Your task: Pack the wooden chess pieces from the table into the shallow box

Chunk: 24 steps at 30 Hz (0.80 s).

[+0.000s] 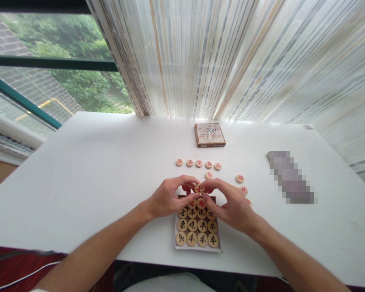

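Note:
Over the far rim of an open box tray (198, 248), a round wooden Chinese chess piece (199, 188) with a red character is pinched between both hands. My left hand (170, 195) grips its left side with thumb and fingers. My right hand (235, 202) closes on the right side. Below them, the tray holds rows of pieces, mostly black-marked ones such as the near-left piece (181, 238). A red-marked piece (201, 203) lies in the tray's far row, partly covered by my fingers; the rest of that row is mostly hidden.
Several red-marked pieces (190, 163) form a row beyond the hands. More lie loose nearby, including one (209, 175) and another (239, 178) to the right. The box lid (210, 135) lies near the curtain (182, 61). A blurred-out object (290, 178) rests on the white table (88, 170).

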Motion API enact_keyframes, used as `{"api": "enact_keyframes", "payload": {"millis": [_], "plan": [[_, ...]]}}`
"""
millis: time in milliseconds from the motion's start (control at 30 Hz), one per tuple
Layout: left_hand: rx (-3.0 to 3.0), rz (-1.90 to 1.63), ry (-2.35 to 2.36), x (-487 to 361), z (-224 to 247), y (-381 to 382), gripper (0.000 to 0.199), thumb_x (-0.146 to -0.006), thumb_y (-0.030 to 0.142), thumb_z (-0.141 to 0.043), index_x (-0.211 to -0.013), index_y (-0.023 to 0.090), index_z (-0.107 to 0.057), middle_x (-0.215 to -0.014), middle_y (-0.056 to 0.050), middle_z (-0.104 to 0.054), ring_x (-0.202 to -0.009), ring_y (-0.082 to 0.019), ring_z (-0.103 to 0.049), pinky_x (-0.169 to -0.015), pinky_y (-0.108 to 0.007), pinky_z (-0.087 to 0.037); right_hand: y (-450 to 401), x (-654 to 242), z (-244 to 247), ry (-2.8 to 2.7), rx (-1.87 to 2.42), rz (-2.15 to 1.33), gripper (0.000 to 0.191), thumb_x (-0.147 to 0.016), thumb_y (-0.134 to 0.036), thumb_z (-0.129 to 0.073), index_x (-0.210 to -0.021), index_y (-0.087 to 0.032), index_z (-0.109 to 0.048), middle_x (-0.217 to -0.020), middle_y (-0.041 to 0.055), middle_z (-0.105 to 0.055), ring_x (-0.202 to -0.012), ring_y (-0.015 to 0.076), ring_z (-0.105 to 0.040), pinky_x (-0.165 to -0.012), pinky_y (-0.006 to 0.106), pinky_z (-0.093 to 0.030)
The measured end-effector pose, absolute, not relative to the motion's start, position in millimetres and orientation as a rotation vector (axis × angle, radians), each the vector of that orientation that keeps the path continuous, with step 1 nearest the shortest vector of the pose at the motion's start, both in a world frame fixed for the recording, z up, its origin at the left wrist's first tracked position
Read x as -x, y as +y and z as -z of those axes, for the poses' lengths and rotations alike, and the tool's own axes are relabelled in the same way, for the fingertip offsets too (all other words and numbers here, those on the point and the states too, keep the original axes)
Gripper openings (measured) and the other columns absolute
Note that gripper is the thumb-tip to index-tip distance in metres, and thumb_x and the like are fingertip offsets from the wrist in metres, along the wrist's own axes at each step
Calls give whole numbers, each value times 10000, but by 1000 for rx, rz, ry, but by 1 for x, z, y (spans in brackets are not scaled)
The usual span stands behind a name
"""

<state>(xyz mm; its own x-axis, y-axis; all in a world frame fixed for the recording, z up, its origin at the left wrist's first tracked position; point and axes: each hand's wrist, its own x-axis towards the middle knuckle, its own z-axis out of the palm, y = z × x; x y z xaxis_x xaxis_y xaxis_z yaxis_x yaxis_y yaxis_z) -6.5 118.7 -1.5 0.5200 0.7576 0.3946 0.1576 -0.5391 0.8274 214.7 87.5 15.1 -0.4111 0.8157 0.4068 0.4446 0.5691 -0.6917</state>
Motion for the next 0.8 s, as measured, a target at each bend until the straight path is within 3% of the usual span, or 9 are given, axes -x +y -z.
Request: {"api": "enact_keyframes", "payload": {"millis": [433, 800], "plan": [[-1900, -921, 732, 7, -4, 117, 328, -923, 204, -635, -1241, 134, -600, -987, -89, -760, -864, -175, -721, -782, -282, -601, 90, -214, -10, -2014, 971, -606, 259, -913, -130, -661, -1141, -238, -603, -959, 19, -706, -824, 151, -670, -758, 292, -574], [-1851, -887, 745, 7, -1, 117, 307, -896, 252, -692, -1173, 147, -611, -986, -78, -738, -804, -154, -673, -758, -294, -570, 89, -210, -10, -1993, 905, -579, 225, -915, -146, -678, -1113, -225, -604, -919, 32, -688, -777, 150, -661, -682, 284, -588]]}}
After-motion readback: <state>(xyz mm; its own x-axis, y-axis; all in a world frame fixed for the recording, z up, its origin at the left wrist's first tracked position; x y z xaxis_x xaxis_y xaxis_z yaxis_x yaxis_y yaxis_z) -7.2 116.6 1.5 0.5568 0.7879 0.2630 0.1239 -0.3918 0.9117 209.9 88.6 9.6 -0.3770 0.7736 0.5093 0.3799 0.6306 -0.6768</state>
